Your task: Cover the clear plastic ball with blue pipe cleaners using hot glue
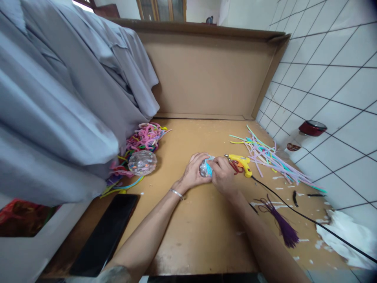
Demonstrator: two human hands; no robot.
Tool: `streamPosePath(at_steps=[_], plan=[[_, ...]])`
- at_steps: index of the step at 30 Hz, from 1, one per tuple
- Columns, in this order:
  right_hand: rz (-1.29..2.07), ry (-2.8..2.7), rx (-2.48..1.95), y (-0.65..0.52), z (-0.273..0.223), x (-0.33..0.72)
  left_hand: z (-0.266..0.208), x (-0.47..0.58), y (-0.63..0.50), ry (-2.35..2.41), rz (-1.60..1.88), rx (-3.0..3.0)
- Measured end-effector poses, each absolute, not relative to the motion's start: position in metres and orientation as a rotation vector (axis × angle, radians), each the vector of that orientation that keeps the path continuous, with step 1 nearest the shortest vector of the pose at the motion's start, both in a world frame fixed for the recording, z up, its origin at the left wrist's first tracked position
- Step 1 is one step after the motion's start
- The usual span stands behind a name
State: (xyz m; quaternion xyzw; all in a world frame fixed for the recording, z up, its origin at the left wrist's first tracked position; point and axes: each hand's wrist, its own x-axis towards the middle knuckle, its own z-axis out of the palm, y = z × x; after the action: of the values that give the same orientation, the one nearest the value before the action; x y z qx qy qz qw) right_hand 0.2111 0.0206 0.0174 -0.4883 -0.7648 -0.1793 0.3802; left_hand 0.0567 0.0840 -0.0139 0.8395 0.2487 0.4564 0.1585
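Note:
My left hand (194, 171) curls round a small clear, round container (202, 169) on the table, holding it from the left. Bright blue material (209, 169) shows in or on the container's right side. My right hand (223, 175) is closed against that side, its fingertips pressed together at the blue material. What lies between those fingertips is hidden. Just right of my right hand lies a yellow hot glue gun (242, 162), its nozzle pointing left. Red-handled scissors (236, 167) are partly covered by the gun and the hand.
A clear faceted bowl (142, 163) stands at left beside tangled pink pipe cleaners (147, 137). Straight pastel pipe cleaners (265, 153) lie at right, near a red-lidded jar (306, 135). A black phone (106, 236), purple cord bundle (282, 226), white tissue (347, 236) and black cable (297, 212) surround my arms.

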Motion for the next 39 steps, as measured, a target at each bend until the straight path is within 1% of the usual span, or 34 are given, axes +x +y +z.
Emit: streamPosePath(at_steps=[5, 12, 27, 34, 39], plan=[[-0.433, -1.962, -1.257, 0.0206, 0.0179, 0.2114, -0.0144, 0.0568, 0.0819, 0.724, 1.336, 2.367], [-0.486, -1.956, -1.203, 0.0201, 0.0209, 0.2113, -0.0164, 0.0552, 0.0816, 0.74, 1.281, 2.408], [-0.405, -1.956, -1.26, 0.0207, 0.0173, 0.2128, -0.0207, 0.0538, 0.0811, 0.732, 1.202, 2.336], [-0.27, -1.888, -1.231, 0.0216, 0.0155, 0.2119, -0.0214, 0.0574, 0.0792, 0.752, 1.243, 2.277], [0.0, -1.683, -1.165, 0.0242, 0.0133, 0.2127, -0.0195, 0.0589, 0.0796, 0.76, 1.277, 2.243]])
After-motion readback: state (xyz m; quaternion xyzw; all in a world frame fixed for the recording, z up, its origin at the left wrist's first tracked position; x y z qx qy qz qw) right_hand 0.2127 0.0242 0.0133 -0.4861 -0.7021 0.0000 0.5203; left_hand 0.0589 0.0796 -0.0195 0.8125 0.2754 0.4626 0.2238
